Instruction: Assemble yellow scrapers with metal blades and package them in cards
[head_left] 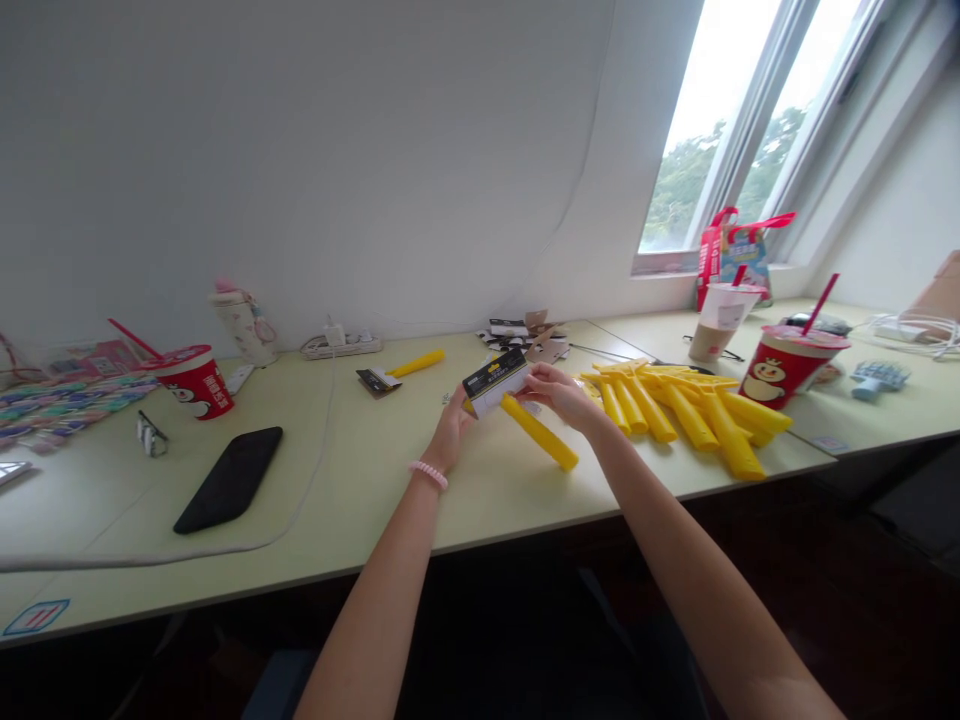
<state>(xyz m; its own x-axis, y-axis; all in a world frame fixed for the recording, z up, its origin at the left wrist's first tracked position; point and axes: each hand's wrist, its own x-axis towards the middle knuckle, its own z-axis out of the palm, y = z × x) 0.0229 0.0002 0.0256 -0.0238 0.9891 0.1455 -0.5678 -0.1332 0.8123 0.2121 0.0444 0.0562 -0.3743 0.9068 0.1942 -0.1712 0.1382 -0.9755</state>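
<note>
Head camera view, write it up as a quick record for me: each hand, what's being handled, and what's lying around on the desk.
left hand: holding the printed card by its lower left side
right hand: at the card's right edge, exact grip unclear
item in hand: yellow handle at the card, slanting down and to the right
right of hands: pile of yellow tools, with a red cup behind
beyond left hand: another yellow handle with a dark card
far left: black phone
</note>
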